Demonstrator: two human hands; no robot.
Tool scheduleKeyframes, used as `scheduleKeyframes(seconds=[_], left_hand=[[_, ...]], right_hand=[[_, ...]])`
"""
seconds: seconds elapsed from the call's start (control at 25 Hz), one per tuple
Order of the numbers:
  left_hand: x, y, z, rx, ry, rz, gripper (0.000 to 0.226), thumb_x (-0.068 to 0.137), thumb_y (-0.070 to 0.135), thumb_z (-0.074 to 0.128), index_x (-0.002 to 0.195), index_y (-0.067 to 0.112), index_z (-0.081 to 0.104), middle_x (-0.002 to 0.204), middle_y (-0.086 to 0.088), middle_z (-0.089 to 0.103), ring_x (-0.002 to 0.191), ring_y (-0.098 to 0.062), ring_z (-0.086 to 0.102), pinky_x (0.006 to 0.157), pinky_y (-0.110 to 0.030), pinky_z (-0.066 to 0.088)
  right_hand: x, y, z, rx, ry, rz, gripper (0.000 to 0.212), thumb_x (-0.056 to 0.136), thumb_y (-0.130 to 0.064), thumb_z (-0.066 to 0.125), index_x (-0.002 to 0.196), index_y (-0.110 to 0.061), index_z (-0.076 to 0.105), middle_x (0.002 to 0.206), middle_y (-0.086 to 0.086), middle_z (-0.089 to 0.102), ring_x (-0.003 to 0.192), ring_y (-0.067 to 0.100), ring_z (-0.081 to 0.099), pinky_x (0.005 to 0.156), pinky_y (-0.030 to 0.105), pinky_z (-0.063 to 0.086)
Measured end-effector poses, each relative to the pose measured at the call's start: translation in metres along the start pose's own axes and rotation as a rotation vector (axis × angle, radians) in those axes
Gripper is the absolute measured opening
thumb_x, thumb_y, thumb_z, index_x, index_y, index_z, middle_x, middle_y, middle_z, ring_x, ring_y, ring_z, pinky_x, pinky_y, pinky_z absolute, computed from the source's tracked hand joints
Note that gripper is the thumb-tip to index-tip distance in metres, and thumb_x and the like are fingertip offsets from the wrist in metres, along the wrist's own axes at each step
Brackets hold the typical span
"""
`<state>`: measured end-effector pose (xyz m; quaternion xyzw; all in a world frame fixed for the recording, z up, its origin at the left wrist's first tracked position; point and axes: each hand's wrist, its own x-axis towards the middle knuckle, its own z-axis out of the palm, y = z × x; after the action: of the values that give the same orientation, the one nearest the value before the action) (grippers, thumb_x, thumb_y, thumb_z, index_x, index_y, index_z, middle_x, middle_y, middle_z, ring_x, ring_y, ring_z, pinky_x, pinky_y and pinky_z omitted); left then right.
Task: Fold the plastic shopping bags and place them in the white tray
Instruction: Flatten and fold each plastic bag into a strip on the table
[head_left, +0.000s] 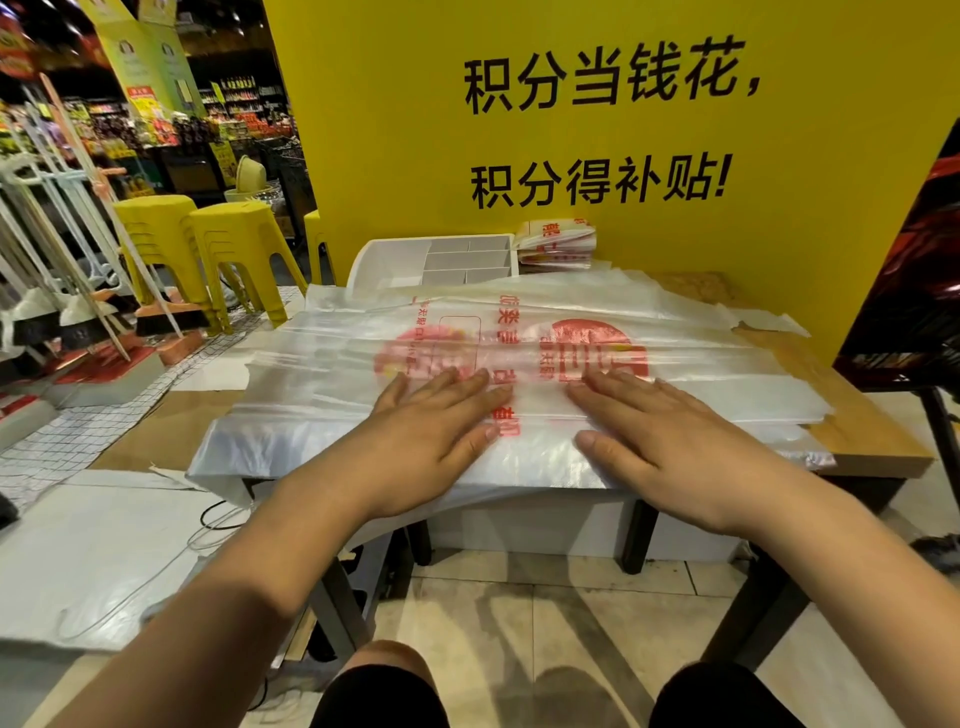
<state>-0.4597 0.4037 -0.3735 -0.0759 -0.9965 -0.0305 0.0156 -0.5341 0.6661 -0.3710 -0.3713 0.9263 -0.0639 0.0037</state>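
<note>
Supermarket aisle; wooden surface largely hidden under flat plastic shopping bags, red print blurred through layers. Pressed flat on top bag, fingers spread: left hand and right hand, apart. White tray behind, front masked by bags; folded bags beside it. Yellow stools left.

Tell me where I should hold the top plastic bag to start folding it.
Probably pinch the bag by its near long edge, coming from your side: it lies flat, and that edge hangs past the table front, free to lift.
</note>
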Motion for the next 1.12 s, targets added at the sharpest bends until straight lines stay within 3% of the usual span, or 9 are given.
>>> scheduleKeyframes(seconds=[0.24,0.36,0.48,0.52,0.6,0.72,0.88,1.0,1.12], left_hand=[[-0.004,-0.003,0.000,-0.052,-0.088,-0.108,0.061,0.095,0.065,0.008,0.154,0.052,0.001,0.164,0.020,-0.009,0.151,-0.007,-0.015,0.122,-0.045,-0.011],[-0.004,0.000,0.001,-0.055,-0.083,-0.114,0.062,0.094,0.066,0.008,0.154,0.052,0.001,0.165,0.019,-0.008,0.151,-0.008,-0.014,0.122,-0.046,-0.011],[-0.005,0.002,0.000,-0.036,-0.037,-0.112,0.061,0.095,0.066,0.011,0.155,0.051,0.009,0.166,0.015,0.004,0.153,-0.011,-0.003,0.121,-0.046,-0.010],[-0.005,0.002,-0.001,-0.016,0.003,-0.101,0.062,0.095,0.069,0.013,0.154,0.049,0.015,0.165,0.013,0.014,0.153,-0.012,0.005,0.121,-0.045,-0.009],[-0.006,0.001,-0.005,0.049,0.098,-0.067,0.069,0.090,0.076,0.013,0.150,0.046,0.030,0.155,0.013,0.039,0.147,-0.013,0.026,0.122,-0.045,-0.004],[-0.010,0.001,-0.010,0.145,0.205,0.011,0.058,0.093,0.063,0.024,0.143,0.041,0.043,0.137,0.013,0.059,0.134,-0.015,0.047,0.121,-0.044,0.011],[-0.016,0.000,-0.012,0.139,0.310,0.093,0.037,0.095,0.022,0.058,0.131,0.032,0.059,0.117,0.008,0.070,0.111,-0.021,0.063,0.101,-0.038,0.042],[-0.025,-0.004,-0.012,0.063,0.352,0.090,0.027,0.100,0.026,0.054,0.124,0.030,0.064,0.121,0.009,0.068,0.110,-0.019,0.063,0.090,-0.034,0.048],[-0.025,-0.011,-0.017,-0.031,0.287,0.052,0.027,0.103,0.033,0.046,0.125,0.029,0.061,0.121,0.009,0.060,0.109,-0.018,0.059,0.088,-0.037,0.052]], right_hand=[[-0.019,0.046,-0.004,0.004,-0.028,0.366,0.079,0.083,-0.076,-0.004,0.156,-0.045,0.002,0.166,-0.003,-0.008,0.153,0.015,-0.008,0.124,0.043,-0.001],[-0.023,0.058,-0.007,0.022,-0.067,0.496,0.088,0.081,-0.079,-0.004,0.158,-0.036,0.001,0.167,0.003,-0.006,0.153,0.018,-0.008,0.121,0.046,-0.003],[-0.021,0.053,-0.011,-0.058,0.039,0.680,0.093,0.085,-0.075,-0.005,0.159,-0.020,0.008,0.166,0.011,-0.002,0.153,0.025,-0.004,0.122,0.052,-0.001],[-0.021,0.046,-0.010,-0.117,0.126,0.633,0.088,0.090,-0.070,0.000,0.159,-0.018,0.010,0.166,0.010,-0.001,0.153,0.024,-0.005,0.123,0.050,-0.001],[-0.019,0.025,-0.009,-0.091,0.285,0.315,0.074,0.097,-0.062,0.018,0.159,-0.022,0.012,0.166,0.001,0.003,0.153,0.018,-0.003,0.123,0.040,-0.001],[-0.015,-0.003,-0.008,0.026,0.255,-0.047,0.061,0.100,-0.053,0.037,0.156,-0.033,0.024,0.161,-0.012,0.026,0.149,0.010,0.020,0.121,0.030,0.016],[-0.005,0.001,-0.005,-0.019,0.336,-0.098,0.041,0.096,-0.040,0.051,0.137,-0.034,0.055,0.129,-0.012,0.061,0.116,0.016,0.057,0.092,0.033,0.046],[-0.004,0.009,-0.003,-0.054,0.399,-0.188,0.026,0.095,-0.038,0.055,0.118,-0.032,0.068,0.112,-0.012,0.068,0.100,0.019,0.064,0.078,0.035,0.051],[0.000,0.013,-0.016,-0.059,0.343,-0.133,0.020,0.097,-0.043,0.050,0.108,-0.034,0.064,0.102,-0.015,0.064,0.093,0.016,0.062,0.070,0.034,0.048]])
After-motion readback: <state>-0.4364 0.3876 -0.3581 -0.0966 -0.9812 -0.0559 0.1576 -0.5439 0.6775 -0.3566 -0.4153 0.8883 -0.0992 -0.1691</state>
